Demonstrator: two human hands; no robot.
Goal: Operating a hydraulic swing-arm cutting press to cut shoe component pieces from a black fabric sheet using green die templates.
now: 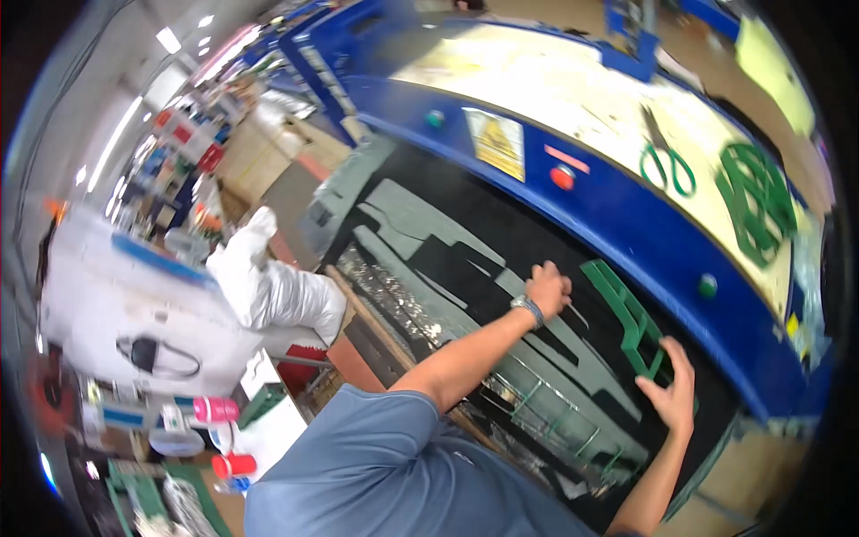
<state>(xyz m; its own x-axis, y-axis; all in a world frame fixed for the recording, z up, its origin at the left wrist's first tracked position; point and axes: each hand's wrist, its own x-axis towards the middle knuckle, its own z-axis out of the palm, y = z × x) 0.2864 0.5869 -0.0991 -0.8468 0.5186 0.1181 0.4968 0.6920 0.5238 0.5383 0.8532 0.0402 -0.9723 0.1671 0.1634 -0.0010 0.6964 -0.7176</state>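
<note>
Your left hand (548, 291): fingers bunched, over black sheet (447, 183) with grey shapes (403, 206); cannot tell if anything held. Your right hand (673, 389): thumb and fingers parted, at near end of green frame (632, 335); contact unclear. Green frame: on black sheet, beside blue panel (595, 210). Scissors (659, 148), green-handled: on cream counter (537, 76).

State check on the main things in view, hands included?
Left hand: fingers curled, grip unclear
Right hand: thumb and fingers spread at green frame's end
Green frame: over black sheet, resting or lifted unclear
Black sheet: spread out
Scissors: lying down
Green pile: heaped
White bag: bulging
Ceiling light: lit
</note>
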